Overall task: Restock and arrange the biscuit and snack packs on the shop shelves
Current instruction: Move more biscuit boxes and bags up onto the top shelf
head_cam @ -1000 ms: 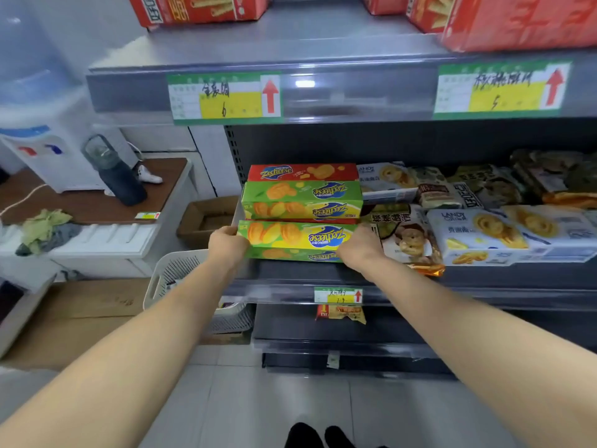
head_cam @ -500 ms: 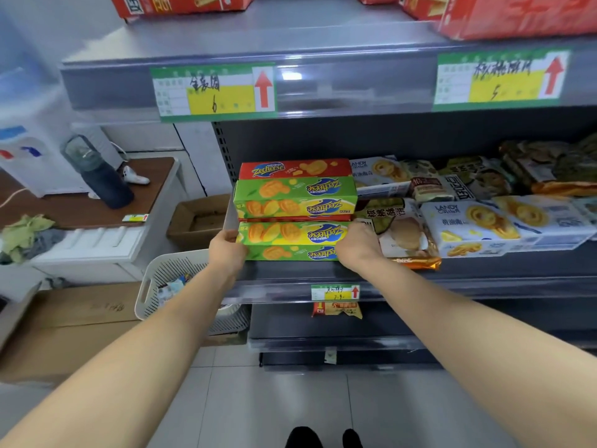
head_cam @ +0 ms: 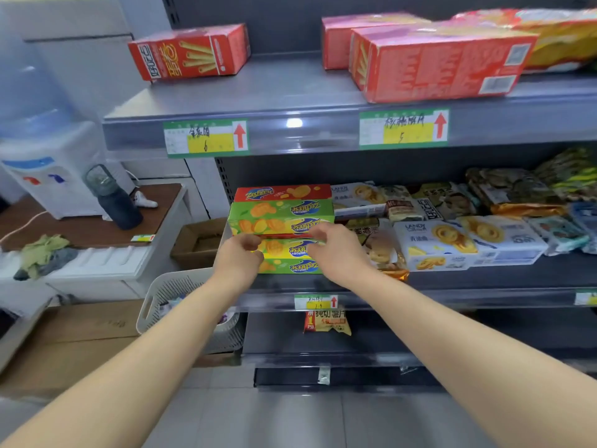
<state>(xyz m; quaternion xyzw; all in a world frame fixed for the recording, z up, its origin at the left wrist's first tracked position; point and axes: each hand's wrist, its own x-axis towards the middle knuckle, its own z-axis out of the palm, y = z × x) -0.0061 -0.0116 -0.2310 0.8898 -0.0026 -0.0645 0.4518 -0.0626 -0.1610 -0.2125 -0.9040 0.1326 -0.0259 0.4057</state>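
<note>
Both hands hang close in front of the stack of Zecheese boxes. The left hand (head_cam: 238, 258) has its fingers curled in at the left part of the bottom green box (head_cam: 286, 252); whether it grips the box or only brushes it cannot be told. The right hand (head_cam: 337, 253), at 3 o'clock from the left, is slack, with bent, blurred fingers that clasp nothing.

The bottom box is long and flat, green and yellow, printed with orange biscuits and a blue oval logo that reads upside down. At 12 o'clock, a matching green box (head_cam: 281, 216) lies on it, topped by a red box (head_cam: 282, 193) of the same brand. The stack sits at the left end of the grey middle shelf (head_cam: 452, 299).

At 3 o'clock from the stack lie white cookie packs (head_cam: 433, 244) and a jumble of darker snack bags (head_cam: 513, 189). At 12 o'clock, the upper shelf (head_cam: 290, 92) carries red stick-biscuit boxes (head_cam: 189, 53) and handwritten price labels (head_cam: 206, 139) with red arrows.

At 7 o'clock from the hands stands a white plastic basket (head_cam: 174, 295). At 9 o'clock, a brown-topped table (head_cam: 80, 227) holds a water dispenser (head_cam: 48, 176) and a dark bottle (head_cam: 113, 197). The floor (head_cam: 290, 421) is grey tile.
</note>
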